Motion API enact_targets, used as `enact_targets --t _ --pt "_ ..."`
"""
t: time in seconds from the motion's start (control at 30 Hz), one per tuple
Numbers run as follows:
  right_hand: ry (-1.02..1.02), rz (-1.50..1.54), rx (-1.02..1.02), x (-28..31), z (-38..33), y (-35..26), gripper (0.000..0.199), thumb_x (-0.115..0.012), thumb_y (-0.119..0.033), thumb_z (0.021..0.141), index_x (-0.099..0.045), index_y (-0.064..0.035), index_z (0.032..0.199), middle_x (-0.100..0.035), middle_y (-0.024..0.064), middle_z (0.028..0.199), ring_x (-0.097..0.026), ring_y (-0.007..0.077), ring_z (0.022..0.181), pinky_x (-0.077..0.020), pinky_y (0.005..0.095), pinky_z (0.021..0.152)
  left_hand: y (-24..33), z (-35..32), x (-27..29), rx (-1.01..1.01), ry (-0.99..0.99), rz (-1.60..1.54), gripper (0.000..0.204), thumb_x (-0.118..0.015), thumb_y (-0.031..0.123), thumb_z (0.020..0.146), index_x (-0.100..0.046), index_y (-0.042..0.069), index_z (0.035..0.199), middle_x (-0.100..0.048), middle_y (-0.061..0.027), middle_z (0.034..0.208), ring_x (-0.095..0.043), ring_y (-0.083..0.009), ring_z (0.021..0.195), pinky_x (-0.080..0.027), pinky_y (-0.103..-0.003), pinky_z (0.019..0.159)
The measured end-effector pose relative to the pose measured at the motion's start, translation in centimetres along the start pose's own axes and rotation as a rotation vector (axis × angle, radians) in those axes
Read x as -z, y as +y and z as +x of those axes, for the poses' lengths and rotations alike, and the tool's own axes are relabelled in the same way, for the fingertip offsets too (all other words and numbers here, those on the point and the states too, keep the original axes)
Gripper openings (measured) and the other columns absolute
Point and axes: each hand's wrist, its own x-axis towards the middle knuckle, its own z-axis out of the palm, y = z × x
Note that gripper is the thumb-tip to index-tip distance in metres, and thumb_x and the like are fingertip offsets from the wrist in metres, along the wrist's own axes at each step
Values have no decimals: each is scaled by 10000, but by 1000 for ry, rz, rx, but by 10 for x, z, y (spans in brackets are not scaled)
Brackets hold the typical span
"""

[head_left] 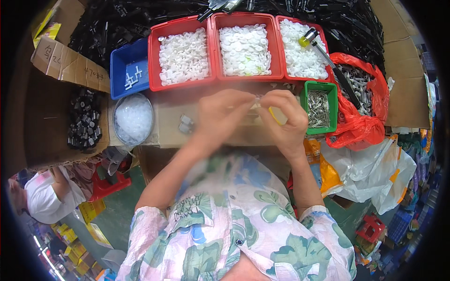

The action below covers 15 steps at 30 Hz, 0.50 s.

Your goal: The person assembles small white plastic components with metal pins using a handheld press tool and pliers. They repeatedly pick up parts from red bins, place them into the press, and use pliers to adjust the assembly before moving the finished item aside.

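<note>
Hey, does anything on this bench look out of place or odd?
The hammer looks out of place: it lies across the right red bin, its head over white pieces and its handle over the red bag. The middle red bin also shows odd yellow-green marks among its white pieces.

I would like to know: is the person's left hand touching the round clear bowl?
Apart. The head view shows brown work surface between the left hand and the round clear bowl.

Bright pic; fisheye-bent edges, blk corners; hazy blur nr ctr.
</note>
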Motion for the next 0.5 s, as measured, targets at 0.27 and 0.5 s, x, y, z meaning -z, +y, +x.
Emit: enact_targets --t 0.27,0.5 --pt "-67 62 -61 -1 -1 0 137 -734 36 806 -678 20 930 -667 122 944 -665 238 834 -515 336 732 -9 -6 7 -321 11 179 187 -745 -48 806 -743 -9 989 -731 -118 930 -696 -211 838 -538 -289 725" --pt "-83 47 9 -23 -10 -1 135 -742 26 782 -681 -10 896 -651 108 913 -658 270 822 -492 359 725 -7 -29 25 -307 73 426 318 -865 46 699 -759 21 998 -687 -88 863 -623 -202 795 -501 -323 687"
